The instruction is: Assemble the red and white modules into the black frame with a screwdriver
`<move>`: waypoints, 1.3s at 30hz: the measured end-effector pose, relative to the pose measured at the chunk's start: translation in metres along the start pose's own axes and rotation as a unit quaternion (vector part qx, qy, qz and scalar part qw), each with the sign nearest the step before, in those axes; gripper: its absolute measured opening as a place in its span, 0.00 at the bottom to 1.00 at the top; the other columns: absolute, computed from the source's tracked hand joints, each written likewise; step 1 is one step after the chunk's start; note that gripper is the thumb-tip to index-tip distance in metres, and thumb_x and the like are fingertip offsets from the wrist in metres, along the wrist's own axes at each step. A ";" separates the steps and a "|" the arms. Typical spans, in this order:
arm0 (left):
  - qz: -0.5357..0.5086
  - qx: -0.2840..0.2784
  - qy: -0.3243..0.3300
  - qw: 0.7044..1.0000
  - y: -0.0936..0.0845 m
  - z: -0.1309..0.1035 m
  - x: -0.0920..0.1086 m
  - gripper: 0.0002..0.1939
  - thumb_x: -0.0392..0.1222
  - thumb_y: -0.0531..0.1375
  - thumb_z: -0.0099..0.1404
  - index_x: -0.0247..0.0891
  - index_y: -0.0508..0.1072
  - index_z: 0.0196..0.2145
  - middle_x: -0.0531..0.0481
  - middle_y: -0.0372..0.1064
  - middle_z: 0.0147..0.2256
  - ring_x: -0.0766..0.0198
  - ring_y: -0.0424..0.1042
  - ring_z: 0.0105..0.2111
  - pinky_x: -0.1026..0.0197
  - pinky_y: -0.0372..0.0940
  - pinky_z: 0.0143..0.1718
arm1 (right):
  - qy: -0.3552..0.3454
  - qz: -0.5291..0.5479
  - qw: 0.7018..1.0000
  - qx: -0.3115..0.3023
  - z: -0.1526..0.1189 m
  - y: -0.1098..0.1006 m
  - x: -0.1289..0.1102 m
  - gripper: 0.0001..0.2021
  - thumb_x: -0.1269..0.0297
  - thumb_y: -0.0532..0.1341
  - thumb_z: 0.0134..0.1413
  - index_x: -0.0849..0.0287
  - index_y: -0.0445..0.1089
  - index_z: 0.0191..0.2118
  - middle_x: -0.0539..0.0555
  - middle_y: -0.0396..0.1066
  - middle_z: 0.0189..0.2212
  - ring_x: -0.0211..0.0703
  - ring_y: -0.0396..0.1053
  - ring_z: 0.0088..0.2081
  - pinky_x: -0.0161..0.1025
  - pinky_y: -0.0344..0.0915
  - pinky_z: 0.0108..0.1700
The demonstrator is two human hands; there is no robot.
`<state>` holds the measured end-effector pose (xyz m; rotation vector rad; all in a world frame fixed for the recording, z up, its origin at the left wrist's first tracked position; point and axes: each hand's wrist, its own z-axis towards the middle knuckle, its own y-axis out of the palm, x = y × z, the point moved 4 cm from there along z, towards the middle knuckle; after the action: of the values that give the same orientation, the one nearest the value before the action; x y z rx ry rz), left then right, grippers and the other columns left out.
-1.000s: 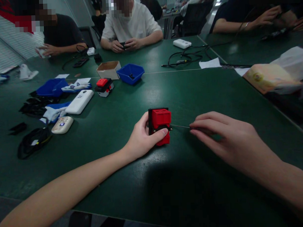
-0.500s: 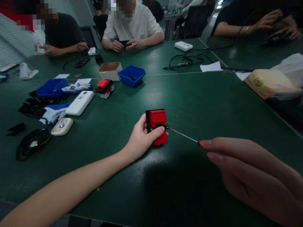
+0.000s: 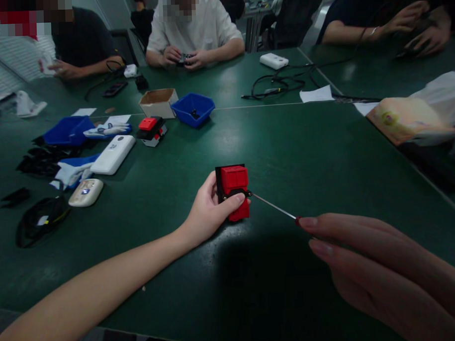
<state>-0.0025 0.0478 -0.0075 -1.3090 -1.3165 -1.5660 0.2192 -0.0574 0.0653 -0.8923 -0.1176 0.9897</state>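
My left hand [image 3: 210, 203] is closed around a red and black plastic block [image 3: 234, 177] that rests on the green table, its thumb lying across the block's dark middle band. A small black lug sticks out from the block's right side. Against that lug sits the tip of a screwdriver [image 3: 273, 205], whose thin metal shaft slants down to the right. My right hand [image 3: 368, 255] pinches the screwdriver at its red end; most of the handle is hidden behind the fingers.
Behind my left hand stand a red, black and white block [image 3: 151, 131], a blue bin [image 3: 193, 111] and an open cardboard box [image 3: 158, 104]. Gloves, a white power bank [image 3: 114, 154] and a coiled cable [image 3: 40, 219] lie left. A plastic-wrapped package [image 3: 408, 119] lies right. Several people sit around.
The view has shifted slightly, so the table items appear a little further left. Both hands keep their hold, and the screwdriver tip stays at the block's lug.
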 end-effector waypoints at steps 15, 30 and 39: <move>0.016 0.006 -0.032 0.999 0.002 0.000 0.006 0.26 0.45 0.73 0.59 0.37 0.70 0.51 0.43 0.75 0.48 0.53 0.78 0.48 0.52 0.73 0.51 | 0.039 -0.005 0.999 0.016 -0.004 -0.001 0.001 0.29 0.72 0.58 0.64 0.49 0.64 0.69 0.56 0.76 0.55 0.53 0.75 0.56 0.48 0.79 0.53; 0.030 0.009 -0.032 0.999 0.001 0.000 0.005 0.27 0.46 0.73 0.60 0.38 0.69 0.52 0.44 0.76 0.47 0.53 0.80 0.46 0.55 0.77 0.43 | -0.122 -0.104 0.986 -0.050 0.035 0.003 0.010 0.13 0.76 0.56 0.64 0.64 0.70 0.51 0.59 0.78 0.39 0.50 0.74 0.39 0.47 0.73 0.40; 0.044 0.008 -0.046 0.998 0.001 0.000 0.006 0.29 0.47 0.73 0.60 0.38 0.68 0.53 0.43 0.76 0.48 0.53 0.81 0.43 0.56 0.77 0.42 | -0.113 -0.074 0.990 -0.030 0.036 0.001 0.011 0.09 0.78 0.56 0.63 0.62 0.70 0.45 0.57 0.78 0.35 0.48 0.75 0.36 0.45 0.73 0.38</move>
<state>-0.0028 0.0479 -0.0015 -1.4251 -1.3064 -1.4463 0.2084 -0.0273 0.0852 -0.8120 -0.4024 0.9495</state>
